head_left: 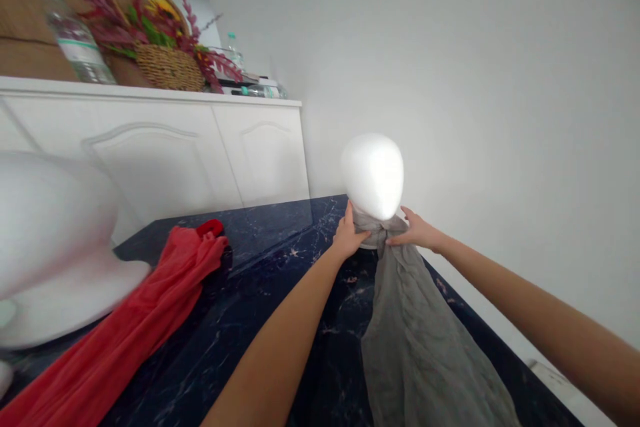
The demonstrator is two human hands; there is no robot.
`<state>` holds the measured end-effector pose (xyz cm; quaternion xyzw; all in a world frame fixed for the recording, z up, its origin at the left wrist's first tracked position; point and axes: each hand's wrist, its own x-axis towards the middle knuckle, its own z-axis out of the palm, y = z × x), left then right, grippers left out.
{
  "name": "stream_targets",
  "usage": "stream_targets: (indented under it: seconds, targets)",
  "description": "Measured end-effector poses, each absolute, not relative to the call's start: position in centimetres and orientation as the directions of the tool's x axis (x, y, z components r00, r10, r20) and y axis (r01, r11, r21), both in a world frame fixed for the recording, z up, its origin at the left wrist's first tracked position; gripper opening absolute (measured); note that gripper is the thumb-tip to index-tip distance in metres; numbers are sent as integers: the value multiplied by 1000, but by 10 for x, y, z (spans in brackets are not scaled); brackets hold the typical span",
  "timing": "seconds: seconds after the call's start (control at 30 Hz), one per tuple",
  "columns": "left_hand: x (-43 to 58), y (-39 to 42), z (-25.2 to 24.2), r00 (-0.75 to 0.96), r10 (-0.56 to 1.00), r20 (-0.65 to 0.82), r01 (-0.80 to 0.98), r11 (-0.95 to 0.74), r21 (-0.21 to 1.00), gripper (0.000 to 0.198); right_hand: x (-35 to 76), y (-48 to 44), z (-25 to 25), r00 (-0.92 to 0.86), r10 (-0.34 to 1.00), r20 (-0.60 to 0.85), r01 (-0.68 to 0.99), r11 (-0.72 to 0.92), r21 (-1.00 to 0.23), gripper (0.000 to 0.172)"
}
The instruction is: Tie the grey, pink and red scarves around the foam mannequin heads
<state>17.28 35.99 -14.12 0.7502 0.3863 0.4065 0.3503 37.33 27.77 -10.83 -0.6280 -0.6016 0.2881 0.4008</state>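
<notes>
Head camera view shows a white mannequin head (374, 173) at the far end of the dark tabletop (270, 287), with a grey scarf (410, 333) around its neck. From the front of the neck, the cloth runs toward the near side. The left hand (346, 238) touches the scarf at the left of the neck, and the right hand (419, 233) touches it at the right, both thumbs near the middle. Whether the fingers grasp the cloth, I cannot tell. On the left lie a red cloth (153, 303) and, beside it, another mannequin head (50, 227), partly out of frame.
</notes>
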Motion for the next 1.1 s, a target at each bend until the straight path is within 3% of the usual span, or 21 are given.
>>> stream_targets:
  seconds: [0.1,0.23,0.4,0.5,0.7,0.83,0.93,1.1]
  targets:
    - [173,357,-137,381,860,338,284,-457,843,117,361,233,-136,221,964,149,712,-56,-700,132]
    - [172,356,-133,397,858,325,278,-450,848,119,368,198,-148,52,979,198,940,19,-341,89]
    - [169,358,-133,409,852,328,261,-453,852,117,437,205,-121,162,982,98,984,-153,-94,38]
    - [169,359,-134,415,847,333,261,-461,848,113,470,211,-114,231,968,97,973,-232,3,35]
    - [167,361,-137,417,847,329,305,-472,827,109,466,205,-132,207,975,80,978,-208,-6,54]
    - [167,353,-140,389,867,311,381,-459,803,92,440,184,-140,88,992,94,995,-83,-62,39]
    - [168,345,-142,358,887,290,453,-437,777,83,416,156,-142,-20,982,190,988,48,-144,29]
    - [164,336,-143,308,902,301,527,-425,736,75,374,99,-142,-87,941,327,940,186,-287,34]
